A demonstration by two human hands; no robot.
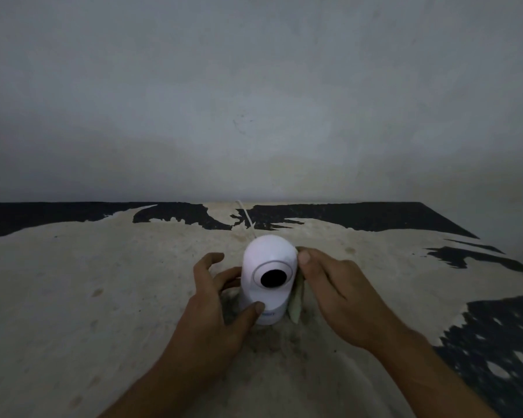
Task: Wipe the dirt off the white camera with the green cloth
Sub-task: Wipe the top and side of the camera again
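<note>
The white camera (pixel 267 276) stands upright in the middle of the worn table (pixel 103 282), its round black lens facing me. My left hand (pixel 215 300) grips its lower body, thumb on the front near the base and fingers around the left side. My right hand (pixel 338 294) presses the green cloth (pixel 296 303) against the camera's right side, thumb near the top of the dome. Only a pale green strip of cloth shows between the hand and the camera; the rest is hidden under the palm.
A white cable (pixel 248 220) runs from behind the camera to the table's back edge. A grey wall (pixel 254 101) rises directly behind the table. The tabletop is pale and dusty with dark peeling patches at the back and right.
</note>
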